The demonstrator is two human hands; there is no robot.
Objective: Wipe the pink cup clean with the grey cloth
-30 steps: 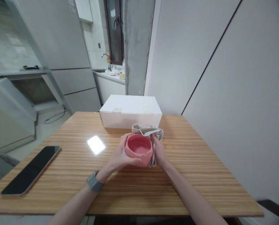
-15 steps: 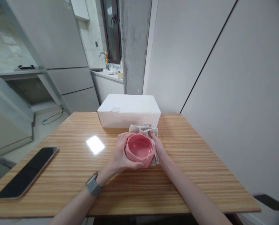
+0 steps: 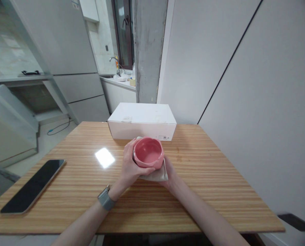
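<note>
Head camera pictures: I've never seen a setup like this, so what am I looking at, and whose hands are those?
These pictures come from one camera worn on a person's head, looking forward and down, so the arms are that person's own; no machine appears. The left hand, with a grey-strapped watch on its wrist, grips a pink faceted bowl. The right hand presses a beige cloth against the bowl's underside. On the wooden table lie a smartphone and a white box.

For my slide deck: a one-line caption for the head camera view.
The left hand and right hand hold a pink faceted bowl above a beige cloth, with a white cardboard box behind.
</note>
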